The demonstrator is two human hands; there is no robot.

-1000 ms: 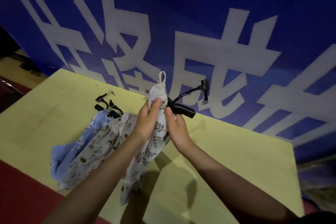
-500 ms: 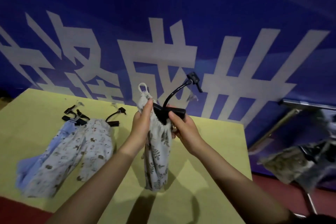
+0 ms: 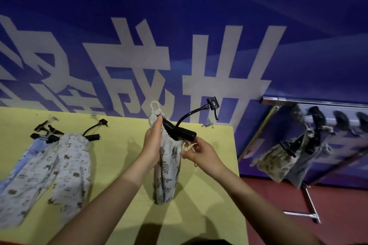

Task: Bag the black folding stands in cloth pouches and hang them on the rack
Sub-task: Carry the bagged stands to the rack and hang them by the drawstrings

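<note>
A: Hand states?
B: Left hand point(image 3: 152, 142) grips the pouch point(image 3: 166, 167) neck; right hand point(image 3: 200, 154) pinches its drawstring point(image 3: 189, 147).
A: Stand point(image 3: 180, 132) location?
B: Inside the pouch, above the table point(image 3: 119, 155); gooseneck protruding.

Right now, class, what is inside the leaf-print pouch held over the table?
A black stand sits in the pouch; its handle and bent neck stick out of the gathered mouth. The part below is covered by cloth.
</note>
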